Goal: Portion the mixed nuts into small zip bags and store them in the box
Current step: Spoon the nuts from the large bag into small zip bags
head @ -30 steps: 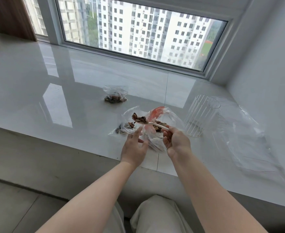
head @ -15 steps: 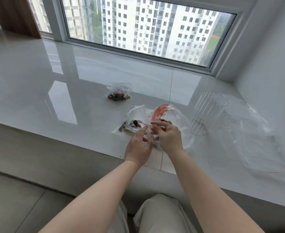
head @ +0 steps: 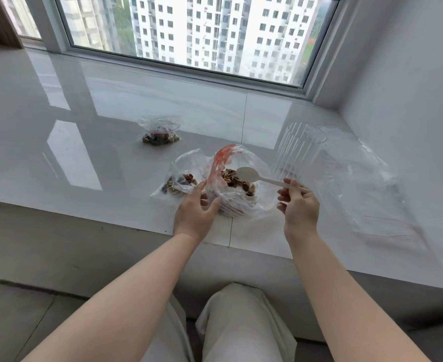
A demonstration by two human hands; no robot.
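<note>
A large clear bag of mixed nuts [head: 237, 182] with a red strip at its mouth lies open on the white sill [head: 89, 158]. My left hand [head: 195, 211] holds the bag's near-left edge between thumb and fingers. My right hand [head: 297, 205] pinches the handle of a white plastic spoon [head: 253, 175], whose bowl hovers over the nuts. A small zip bag with nuts [head: 179, 182] lies just left of the large bag. Another small filled bag [head: 160, 131] sits farther back. A clear ribbed box [head: 297, 150] lies on its side at the right.
Crumpled clear plastic sheeting [head: 371, 189] spreads along the right side of the sill by the white wall. A window runs across the back. The sill's front edge drops to a grey floor, and my knees show below it.
My right hand has pulled away to the right, bringing the spoon out from the bag's mouth. My left hand has shifted onto the bag's left edge. The camera has moved in closer.
</note>
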